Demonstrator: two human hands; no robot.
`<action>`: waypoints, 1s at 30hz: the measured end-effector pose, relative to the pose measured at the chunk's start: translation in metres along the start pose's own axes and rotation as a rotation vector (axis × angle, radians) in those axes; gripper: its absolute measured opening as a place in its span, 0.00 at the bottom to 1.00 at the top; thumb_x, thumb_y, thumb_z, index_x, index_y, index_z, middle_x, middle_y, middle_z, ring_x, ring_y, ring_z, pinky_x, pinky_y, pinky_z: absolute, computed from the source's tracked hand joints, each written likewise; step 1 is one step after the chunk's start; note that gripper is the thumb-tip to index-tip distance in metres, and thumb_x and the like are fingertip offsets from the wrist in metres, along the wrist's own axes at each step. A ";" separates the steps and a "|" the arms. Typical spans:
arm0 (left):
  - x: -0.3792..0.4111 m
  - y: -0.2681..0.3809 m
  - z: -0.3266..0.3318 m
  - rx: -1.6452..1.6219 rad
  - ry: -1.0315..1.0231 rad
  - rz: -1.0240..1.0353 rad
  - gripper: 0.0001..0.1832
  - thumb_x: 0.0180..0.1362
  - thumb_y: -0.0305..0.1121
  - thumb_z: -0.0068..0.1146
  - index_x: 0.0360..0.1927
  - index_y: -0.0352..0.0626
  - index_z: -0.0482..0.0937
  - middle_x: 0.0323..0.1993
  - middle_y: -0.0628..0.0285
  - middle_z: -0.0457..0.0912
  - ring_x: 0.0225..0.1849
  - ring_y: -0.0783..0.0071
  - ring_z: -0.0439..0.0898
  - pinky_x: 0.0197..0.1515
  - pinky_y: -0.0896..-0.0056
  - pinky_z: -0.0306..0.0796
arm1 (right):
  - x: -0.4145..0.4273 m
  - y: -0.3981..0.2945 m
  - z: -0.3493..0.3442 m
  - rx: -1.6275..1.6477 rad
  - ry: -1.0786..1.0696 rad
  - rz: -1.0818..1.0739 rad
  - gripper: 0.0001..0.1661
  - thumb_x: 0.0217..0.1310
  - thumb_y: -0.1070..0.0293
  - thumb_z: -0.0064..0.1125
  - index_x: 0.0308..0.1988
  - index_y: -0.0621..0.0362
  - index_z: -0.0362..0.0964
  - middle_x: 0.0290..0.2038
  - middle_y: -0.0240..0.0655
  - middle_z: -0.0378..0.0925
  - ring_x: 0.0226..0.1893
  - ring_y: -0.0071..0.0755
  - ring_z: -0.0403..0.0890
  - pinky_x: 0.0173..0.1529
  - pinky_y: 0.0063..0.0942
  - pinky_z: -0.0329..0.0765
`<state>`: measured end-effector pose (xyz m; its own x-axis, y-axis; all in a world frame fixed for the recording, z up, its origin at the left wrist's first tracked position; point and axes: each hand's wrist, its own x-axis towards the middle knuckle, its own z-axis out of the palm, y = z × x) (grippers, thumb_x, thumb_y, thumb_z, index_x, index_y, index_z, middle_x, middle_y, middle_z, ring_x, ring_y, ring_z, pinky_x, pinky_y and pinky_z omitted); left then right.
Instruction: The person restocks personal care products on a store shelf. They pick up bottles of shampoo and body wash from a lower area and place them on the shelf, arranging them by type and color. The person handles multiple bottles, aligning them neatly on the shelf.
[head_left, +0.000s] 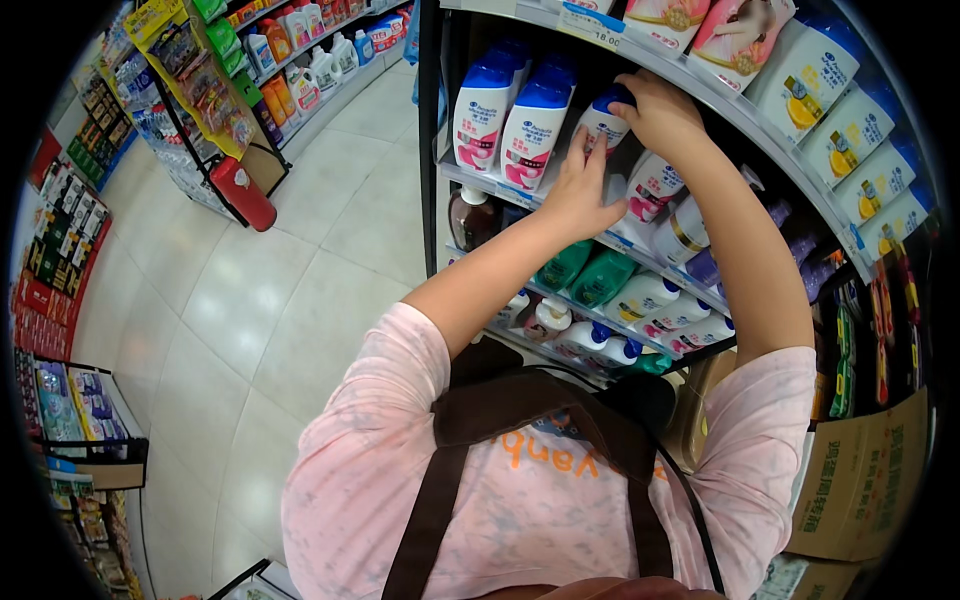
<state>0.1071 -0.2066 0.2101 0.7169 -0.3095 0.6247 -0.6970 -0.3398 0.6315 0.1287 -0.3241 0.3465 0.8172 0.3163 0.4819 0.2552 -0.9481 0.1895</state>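
Note:
My right hand (660, 109) reaches in from the right and has its fingers around the blue cap of a white Head & Shoulders shampoo bottle (604, 126) on the upper shelf. In front of that bottle, my left hand (585, 191) spreads its fingers, the fingertips at the bottle's lower front; whether they press on it is unclear. Left of the hands, two rows of like bottles stand upright, led by one front bottle (480, 124) and another (534, 131). To the right, below my right hand, is a further white and pink bottle (651, 186).
A shelf edge with price tags (600, 26) runs above my hands. Green bottles (602, 277) and pump bottles fill the lower shelves. A cardboard box (859, 480) lies at the right. Across the tiled floor (247, 292), a red fire extinguisher (244, 193) is by a snack rack.

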 end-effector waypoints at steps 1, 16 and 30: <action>0.003 0.000 0.000 -0.014 -0.016 -0.024 0.48 0.44 0.40 0.62 0.64 0.31 0.48 0.64 0.33 0.41 0.66 0.37 0.47 0.64 0.55 0.54 | 0.003 -0.001 0.000 -0.003 -0.026 0.027 0.24 0.54 0.56 0.57 0.50 0.54 0.70 0.44 0.40 0.73 0.47 0.46 0.73 0.50 0.37 0.71; 0.020 -0.019 0.008 0.017 -0.031 -0.102 0.49 0.43 0.42 0.61 0.65 0.33 0.48 0.65 0.33 0.42 0.65 0.36 0.49 0.64 0.55 0.53 | 0.028 0.008 0.020 -0.039 -0.119 0.100 0.25 0.57 0.55 0.54 0.52 0.51 0.69 0.52 0.41 0.71 0.53 0.45 0.70 0.54 0.37 0.68; 0.018 -0.024 0.014 0.118 -0.150 -0.139 0.49 0.43 0.46 0.61 0.64 0.31 0.51 0.66 0.34 0.39 0.65 0.36 0.52 0.64 0.56 0.55 | 0.044 0.018 0.036 0.019 -0.166 0.120 0.32 0.48 0.65 0.63 0.54 0.57 0.66 0.51 0.48 0.71 0.53 0.48 0.70 0.56 0.35 0.67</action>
<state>0.1367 -0.2167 0.1996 0.8067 -0.3779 0.4543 -0.5905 -0.4875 0.6432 0.1876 -0.3285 0.3401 0.9161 0.1926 0.3517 0.1591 -0.9797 0.1222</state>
